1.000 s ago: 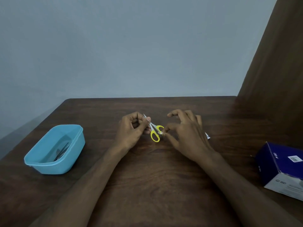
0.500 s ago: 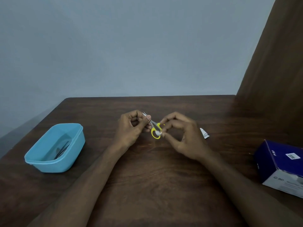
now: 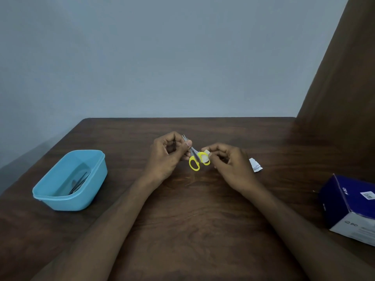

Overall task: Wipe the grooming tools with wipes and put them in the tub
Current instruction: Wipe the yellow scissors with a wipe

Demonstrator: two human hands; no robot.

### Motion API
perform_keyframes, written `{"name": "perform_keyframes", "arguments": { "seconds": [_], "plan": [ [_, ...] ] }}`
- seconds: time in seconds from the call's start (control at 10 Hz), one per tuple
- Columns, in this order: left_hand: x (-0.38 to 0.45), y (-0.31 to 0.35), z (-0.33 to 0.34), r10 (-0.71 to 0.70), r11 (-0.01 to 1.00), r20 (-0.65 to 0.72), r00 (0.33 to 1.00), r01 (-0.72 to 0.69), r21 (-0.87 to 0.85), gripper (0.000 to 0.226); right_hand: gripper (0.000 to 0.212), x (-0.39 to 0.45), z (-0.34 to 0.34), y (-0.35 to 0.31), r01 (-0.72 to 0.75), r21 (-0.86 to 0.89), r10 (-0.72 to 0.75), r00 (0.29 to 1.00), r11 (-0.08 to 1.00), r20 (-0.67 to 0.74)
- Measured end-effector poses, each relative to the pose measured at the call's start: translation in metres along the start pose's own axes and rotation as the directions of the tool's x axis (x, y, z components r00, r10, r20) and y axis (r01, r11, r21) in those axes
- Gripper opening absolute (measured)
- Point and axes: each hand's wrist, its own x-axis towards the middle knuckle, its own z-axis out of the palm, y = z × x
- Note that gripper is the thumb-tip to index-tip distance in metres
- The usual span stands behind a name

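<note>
Small scissors (image 3: 194, 163) with yellow handles and steel blades are held above the middle of the wooden table. My left hand (image 3: 168, 157) pinches them by the blades, tips pointing up and away. My right hand (image 3: 227, 164) presses a small white wipe (image 3: 205, 157) against the right handle loop with thumb and fingertips. A light blue plastic tub (image 3: 71, 199) stands at the left of the table, with dark metal tools (image 3: 79, 182) lying inside.
A torn white wipe wrapper (image 3: 255, 165) lies on the table just right of my right hand. A dark blue and white cardboard box (image 3: 349, 205) sits at the right edge. A brown curtain (image 3: 341, 88) hangs at the back right.
My right hand has curled in from spread fingers and brought the wipe onto the yellow handle, which uncovers the wrapper behind it. The left hand keeps its hold on the blades.
</note>
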Motion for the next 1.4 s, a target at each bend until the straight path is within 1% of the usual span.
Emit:
{"name": "perform_keyframes", "arguments": {
  "seconds": [0.1,0.2,0.3,0.4,0.5,0.6,0.7,0.8,0.9,1.0,1.1,1.2,1.3,1.4],
  "plan": [
    [0.0,-0.002,-0.001,0.005,1.0,-0.014,1.0,-0.004,0.003,0.018,0.015,-0.001,-0.001,-0.002,-0.055,0.1,0.044,0.993,0.993,0.105],
    [0.0,-0.001,-0.001,0.011,1.0,-0.016,1.0,-0.011,0.005,0.018,0.021,-0.002,0.0,-0.002,-0.057,0.088,0.047,0.993,0.995,0.107],
    [-0.001,0.0,0.0,0.004,1.0,-0.013,1.0,-0.004,0.002,0.02,0.02,-0.002,0.0,-0.001,-0.028,0.016,0.028,1.0,0.999,0.003],
    [-0.001,0.001,0.001,-0.004,1.0,-0.01,1.0,0.004,0.005,0.021,0.022,-0.003,0.001,-0.002,0.002,-0.04,-0.004,0.999,0.999,-0.051],
    [-0.002,-0.001,0.001,-0.008,1.0,0.013,1.0,0.008,0.022,0.019,0.013,-0.004,0.002,-0.004,0.01,-0.032,-0.013,0.996,0.999,-0.086],
    [-0.002,-0.001,0.0,-0.015,0.999,0.055,0.998,0.013,0.045,0.019,0.007,-0.003,0.003,-0.003,0.005,-0.003,-0.005,0.996,1.0,-0.092],
    [-0.002,-0.002,0.0,-0.028,0.999,0.051,0.998,0.026,0.047,0.018,0.007,-0.003,0.003,-0.003,0.016,-0.01,-0.016,0.996,1.0,-0.088],
    [0.0,-0.001,-0.001,-0.049,0.999,0.012,0.999,0.049,-0.013,0.018,0.006,-0.002,0.003,-0.002,0.016,0.033,-0.012,0.994,0.999,-0.113],
    [0.002,0.002,-0.002,-0.081,0.992,-0.067,0.994,0.074,-0.103,0.019,0.014,0.0,0.003,0.0,-0.05,0.111,0.064,0.99,0.993,-0.128],
    [0.001,0.004,0.001,-0.123,0.98,-0.097,0.988,0.105,-0.169,0.021,0.009,0.0,0.004,-0.001,-0.131,0.296,0.166,0.982,0.946,-0.095],
    [0.001,0.005,0.005,-0.176,0.953,-0.129,0.976,0.136,-0.271,0.018,0.012,0.001,0.007,-0.006,-0.151,0.444,0.203,0.977,0.883,-0.072],
    [-0.001,0.005,0.011,-0.231,0.911,-0.122,0.965,0.17,-0.376,0.019,0.005,0.001,0.009,-0.01,-0.147,0.539,0.225,0.971,0.829,-0.082],
    [-0.003,0.006,0.015,-0.266,0.881,-0.087,0.96,0.205,-0.426,0.02,0.006,0.001,0.011,-0.008,-0.122,0.522,0.212,0.97,0.844,-0.116],
    [-0.003,0.006,0.017,-0.268,0.892,-0.097,0.959,0.208,-0.4,0.019,0.012,0.001,0.011,-0.005,-0.126,0.476,0.195,0.976,0.87,-0.099]
  ]
}}
